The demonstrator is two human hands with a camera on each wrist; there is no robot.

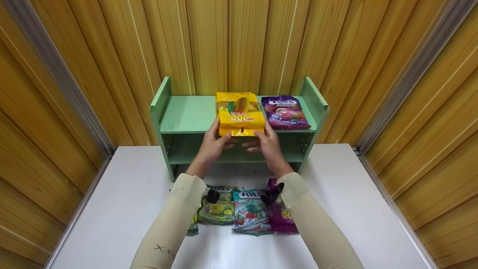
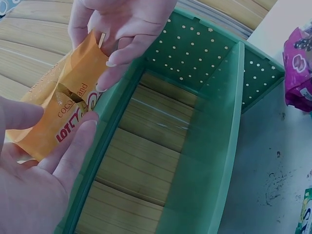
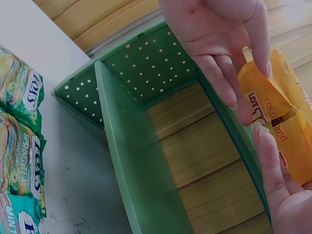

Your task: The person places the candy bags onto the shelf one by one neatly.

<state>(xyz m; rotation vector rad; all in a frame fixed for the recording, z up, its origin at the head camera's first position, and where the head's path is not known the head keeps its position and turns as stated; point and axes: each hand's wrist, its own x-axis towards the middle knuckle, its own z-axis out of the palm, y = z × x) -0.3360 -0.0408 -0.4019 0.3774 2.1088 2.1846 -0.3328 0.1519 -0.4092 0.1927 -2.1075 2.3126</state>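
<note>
A yellow candy bag with a "100" print lies at the middle of the green shelf's top board, its near end at the front edge. My left hand holds the bag's near left corner, thumb on top and fingers at the side and beneath. At the near right corner, my right hand grips it likewise. In the left wrist view, my left hand is at lower left and my right hand on top. A purple Fox's candy bag lies on the board just right of the yellow bag.
On the white table before the shelf lie a green Fox's bag, a teal mint Fox's bag and a magenta bag, partly behind my sleeves. Raised side panels bound the shelf. Wood-patterned walls stand around.
</note>
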